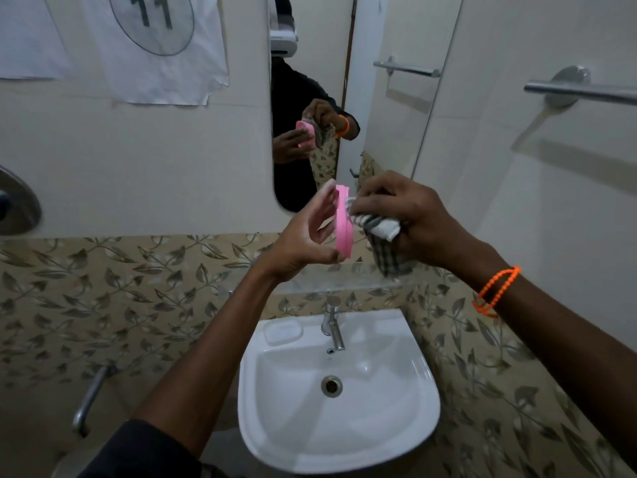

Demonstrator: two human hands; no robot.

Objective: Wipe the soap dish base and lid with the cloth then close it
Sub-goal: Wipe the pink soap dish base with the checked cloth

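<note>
left hand: your left hand [306, 236] has the pink soap dish [344, 222] stood on its edge; fingers are up along its far-left face, thumb curled under the bottom end, so it's a proper grip, not just resting there

soap dish: sits right between your two sets of fingers, held up in the air above the sink [339, 391]; looks like two pink layers pressed together edge-on, but can't tell if that's base plus lid or just a stepped rim

right hand: your right hand [406, 215] is bunched round the checked cloth [377, 232]; fingers curled tight on it, fingertips pushing the cloth against the dish's right face

cloth: white fold pokes out under your knuckles, touching the dish; the rest hangs below your palm, darker check pattern

wrist: orange bead bracelet [496, 291] on your right wrist, well back from the fingers

below your hands: tap [333, 327] at the back of the sink, drain further down; a glass shelf just under the hanging cloth

mirror: mirror [310, 98] beyond your fingertips shows the same grip from the other side
</note>
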